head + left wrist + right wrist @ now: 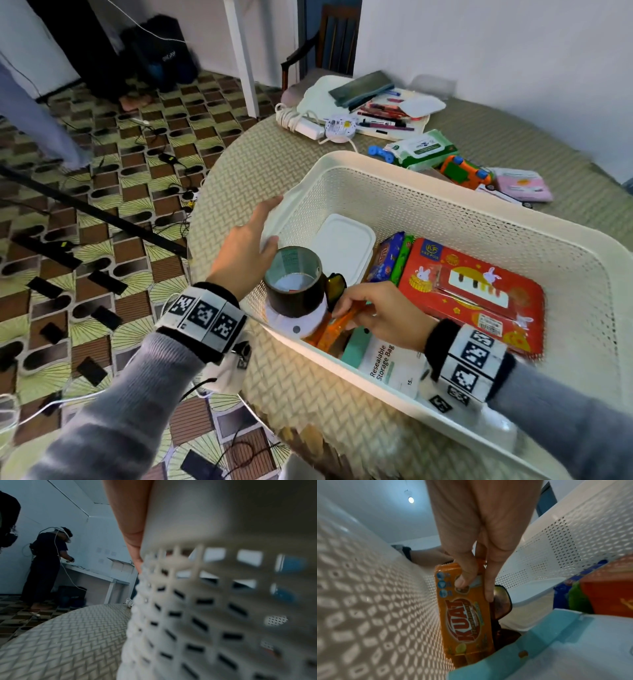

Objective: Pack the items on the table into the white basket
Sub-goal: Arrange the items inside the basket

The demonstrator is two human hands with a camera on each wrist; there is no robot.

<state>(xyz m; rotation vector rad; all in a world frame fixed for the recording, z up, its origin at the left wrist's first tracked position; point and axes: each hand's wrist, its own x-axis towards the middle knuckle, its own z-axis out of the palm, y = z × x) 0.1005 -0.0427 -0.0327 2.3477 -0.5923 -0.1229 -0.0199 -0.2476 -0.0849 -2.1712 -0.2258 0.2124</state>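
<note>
The white basket (445, 219) stands on the round table (260, 164). My left hand (262, 228) grips its near-left corner rim; in the left wrist view a finger (132, 520) lies along the basket's (205, 601) outer wall. My right hand (352, 308) is inside the basket and pinches an orange snack packet (334, 330) standing on edge against the near wall. The right wrist view shows thumb and fingers (475, 589) on that packet (465, 622). A brown tape roll (294, 281), sunglasses (337, 284), a white lidded box (342, 246), a red tin (472, 294) and a storage bag pack (387, 366) lie inside.
Behind the basket on the table lie a wet wipes pack (421, 149), an orange toy car (466, 171), a pink packet (520, 183), a charger with cable (305, 123) and a tray of pens (383, 113). Cables cover the floor at left. Another person (48, 561) stands far off.
</note>
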